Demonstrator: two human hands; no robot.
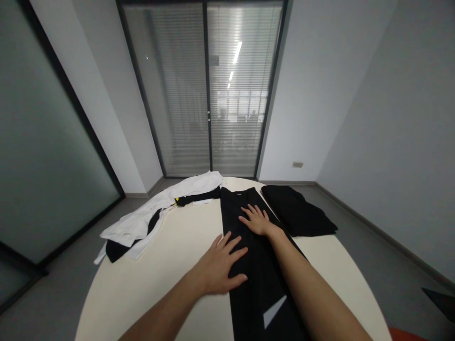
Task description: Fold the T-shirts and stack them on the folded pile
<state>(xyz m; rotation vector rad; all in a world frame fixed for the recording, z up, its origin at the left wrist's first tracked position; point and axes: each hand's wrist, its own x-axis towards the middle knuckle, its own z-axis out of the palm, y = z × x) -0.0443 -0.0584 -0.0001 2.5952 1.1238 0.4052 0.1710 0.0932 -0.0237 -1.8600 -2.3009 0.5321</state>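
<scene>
A long black garment (pixel 256 274), folded into a narrow strip, lies down the middle of a round cream table (pixel 177 246). My left hand (pixel 222 267) lies flat with fingers spread, palm on the garment's left edge and partly on the table. My right hand (pixel 256 219) rests farther up the strip, fingers stretched out flat on the cloth. Neither hand holds anything. A pale label or patch (pixel 274 311) shows on the garment near the front.
A folded black garment (pixel 298 212) lies at the table's right far edge. A heap of white and black clothes (pixel 156 215) hangs over the left far edge. Glass doors with blinds (pixel 206 90) stand behind; grey floor surrounds the table.
</scene>
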